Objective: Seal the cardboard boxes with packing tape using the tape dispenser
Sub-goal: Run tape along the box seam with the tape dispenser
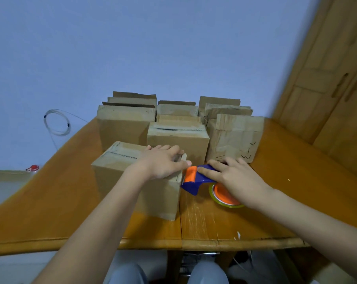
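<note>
Left hand: the left hand (163, 160) lies palm down on the top of a brown cardboard box (120, 177), at its right end, fingers spread and fairly straight, the thumb reaching over the box's right edge.
Right hand: the right hand (235, 177) is wrapped over a blue and orange plastic tape dispenser (196, 179), fingers curled across its blue body and the index finger laid along it; the thumb is hidden.
Dispenser: it sits under the right palm, its orange front end touching the box's upper right edge, just beside the left thumb.
Tape: a yellowish tape roll (224, 201) on an orange hub shows below the right wrist.
Box under the hand: a dark seam line runs along its top, to the left of the left hand's knuckles.
Other boxes: a cluster of brown cardboard boxes (177, 140) stands beyond both hands' fingertips, one bearing pen marks past the right hand.
Table: an orange-brown wooden table (296, 181) carries everything, with pale scratches beneath the right forearm.
Surroundings: a wooden cupboard (327, 89) stands far to the right of the right hand, and a coil of thin wire (56, 121) hangs on the blue wall left of the left hand.
</note>
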`<state>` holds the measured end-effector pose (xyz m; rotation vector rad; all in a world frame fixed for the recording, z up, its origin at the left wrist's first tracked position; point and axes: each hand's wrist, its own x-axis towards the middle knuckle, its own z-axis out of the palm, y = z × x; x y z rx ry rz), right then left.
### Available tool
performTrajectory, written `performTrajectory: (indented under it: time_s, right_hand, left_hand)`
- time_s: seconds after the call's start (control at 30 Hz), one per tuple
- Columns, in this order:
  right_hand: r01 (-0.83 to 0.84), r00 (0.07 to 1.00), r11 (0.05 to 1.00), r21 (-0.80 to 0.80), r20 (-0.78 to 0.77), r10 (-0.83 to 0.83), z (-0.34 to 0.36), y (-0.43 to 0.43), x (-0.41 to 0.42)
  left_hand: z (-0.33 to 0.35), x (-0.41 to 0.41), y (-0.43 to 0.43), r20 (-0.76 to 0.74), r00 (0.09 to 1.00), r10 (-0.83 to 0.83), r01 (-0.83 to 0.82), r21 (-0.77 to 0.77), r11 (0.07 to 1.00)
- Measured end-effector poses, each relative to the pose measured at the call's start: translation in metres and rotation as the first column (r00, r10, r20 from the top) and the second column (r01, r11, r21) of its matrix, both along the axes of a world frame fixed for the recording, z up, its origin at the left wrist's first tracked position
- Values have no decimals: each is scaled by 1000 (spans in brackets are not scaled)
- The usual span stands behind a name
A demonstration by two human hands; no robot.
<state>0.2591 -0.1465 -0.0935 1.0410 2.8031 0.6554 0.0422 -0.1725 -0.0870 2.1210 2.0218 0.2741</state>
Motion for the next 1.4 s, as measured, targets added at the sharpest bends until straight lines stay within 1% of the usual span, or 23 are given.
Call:
performTrajectory:
  time_s: [0.07,0.13,0.2,0.23,0.27,0.3,0.37,0.43,0.5,0.57,0.67,0.7,0.77,0.83,0.87,0.9,0.97,1.03,1.1,1.2,1.3,1.4]
  right_hand:
    - [-9,999,999,40,38,8,5,1,-2]
    - [-46,997,997,63,69,42,8,1,-4]
    - [-139,971,989,56,202,125,-5,-5,-8]
    - [-154,955,988,29,262,141,-16,-9,-9]
    - [-123,957,992,2,266,118,-24,-11,-8]
    - [-66,971,998,-8,228,66,-27,-10,-6]
    - [43,994,999,13,102,-44,-23,-3,2]
    - [119,993,992,34,1,-119,-17,3,14]
    - [177,981,984,-8,-85,-177,-17,5,25]
    - [213,961,974,-72,-165,-222,-20,2,33]
    - [234,909,960,-156,-316,-273,-23,1,46]
    - [233,890,956,-177,-358,-283,-24,0,50]
    - [230,857,951,-207,-420,-299,-27,-3,55]
    - [223,834,951,-214,-463,-300,-28,-5,59]
    - [217,825,952,-216,-480,-297,-28,-6,60]
    - [209,818,953,-220,-495,-294,-27,-6,60]
    - [191,803,955,-227,-524,-285,-28,-7,60]
    - [168,797,959,-230,-541,-269,-30,-8,60]
    - [139,792,961,-239,-556,-253,-32,-10,61]
    - [117,778,962,-246,-580,-242,-36,-12,65]
    - [120,764,959,-258,-593,-255,-38,-13,70]
    - [129,755,957,-259,-600,-264,-38,-15,74]
  left_hand:
    - [-3,2,0,-21,1000,16,-15,18,1000]
    - [-5,1,2,12,1000,18,-18,48,999]
    - [-7,-1,3,34,999,17,-19,59,998]
    - [-9,-3,3,38,999,16,-19,58,998]
    - [-10,-3,4,35,999,9,-11,55,998]
    - [-9,-4,4,28,1000,1,-2,47,999]
    - [-9,-5,4,34,999,1,-2,41,999]
    - [-8,-6,6,83,997,-3,0,38,999]
    - [-6,-9,6,138,990,-33,33,-2,999]
    - [1,-15,5,157,984,-81,95,-81,992]
    - [16,-21,0,134,980,-150,174,-190,966]
    - [18,-22,-1,136,975,-174,198,-190,962]
    - [20,-23,1,143,960,-242,257,-98,961]
    - [20,-20,4,55,942,-332,330,35,943]
    - [20,-17,7,-18,922,-388,388,58,920]
    - [20,-12,9,-94,894,-439,444,36,896]
    - [17,-5,16,-235,833,-501,498,-75,864]
    - [9,0,21,-311,786,-534,505,-173,845]
    - [4,-1,23,-294,790,-538,508,-177,843]
    - [0,-4,26,-246,805,-540,526,-126,841]
    - [-2,-2,28,-226,831,-508,495,-115,861]
    - [-2,-1,25,-158,862,-482,476,-78,876]
